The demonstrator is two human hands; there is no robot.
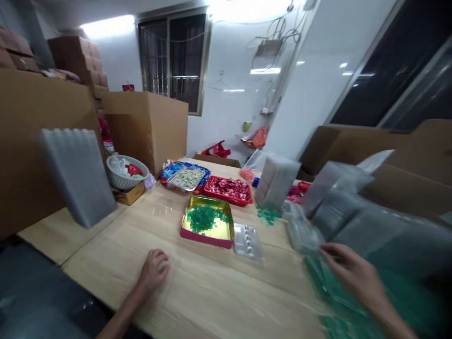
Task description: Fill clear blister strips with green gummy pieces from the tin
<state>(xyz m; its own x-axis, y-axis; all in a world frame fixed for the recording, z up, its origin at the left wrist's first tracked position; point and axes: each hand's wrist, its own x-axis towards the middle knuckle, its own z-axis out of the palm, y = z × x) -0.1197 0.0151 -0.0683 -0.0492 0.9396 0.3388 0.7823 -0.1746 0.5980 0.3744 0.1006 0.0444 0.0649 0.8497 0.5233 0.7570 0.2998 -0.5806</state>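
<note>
My left hand rests on the table with its fingers curled in and nothing visible in them. On the right, my right hand pinches the edge of a clear plastic tray with thumb and fingers; motion blurs this part. Between the hands, an open tin with a gold inside and red outer wall holds small green pieces. Touching or close to its right side lies a clear moulded plastic tray with small hollows along it.
A red tray of red packets and a metal tray of pale pieces stand behind. Stacked plastic trays rise beside loose green pieces. Another stack and a basket are left. Cardboard boxes border the table.
</note>
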